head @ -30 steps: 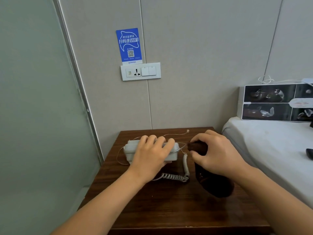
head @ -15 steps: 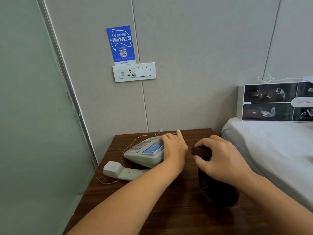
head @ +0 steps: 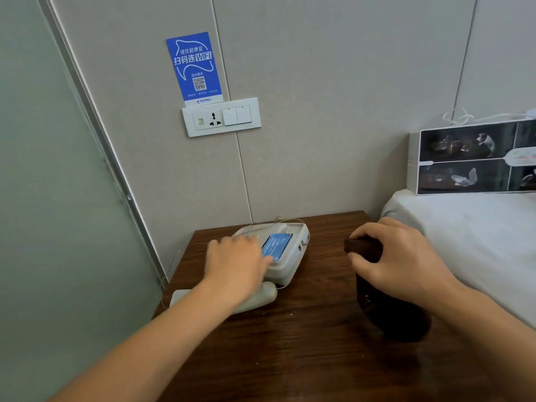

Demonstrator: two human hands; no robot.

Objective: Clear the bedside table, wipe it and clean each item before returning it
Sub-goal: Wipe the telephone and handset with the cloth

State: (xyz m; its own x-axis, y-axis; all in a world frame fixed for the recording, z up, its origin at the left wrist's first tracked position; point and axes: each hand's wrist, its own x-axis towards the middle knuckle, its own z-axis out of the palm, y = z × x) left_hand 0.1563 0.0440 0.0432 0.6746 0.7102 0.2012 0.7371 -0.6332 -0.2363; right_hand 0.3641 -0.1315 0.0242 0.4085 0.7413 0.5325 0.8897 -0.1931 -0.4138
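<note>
A white desk phone [head: 290, 256] with a blue label sits at the back left of the dark wooden bedside table [head: 304, 349]. Its handset [head: 256, 300] lies off the cradle in front of it, partly under my left forearm. My left hand [head: 235, 262] rests on top of the phone's keypad, with blurred fingers that look fairly straight. My right hand [head: 406, 262] grips a bunched dark brown cloth [head: 394, 317] that hangs down onto the table's right side. A thin cord runs from the phone towards the wall.
A bed with a white sheet [head: 478, 233] borders the table on the right, with a printed box [head: 470, 158] at its head. A socket and switch panel [head: 222, 117] is on the wall above. A frosted glass partition [head: 58, 227] stands close on the left.
The phone has been turned face up and shifted toward the back of the table. My left hand moved from its right side onto the keypad. My right hand still holds the cloth.
</note>
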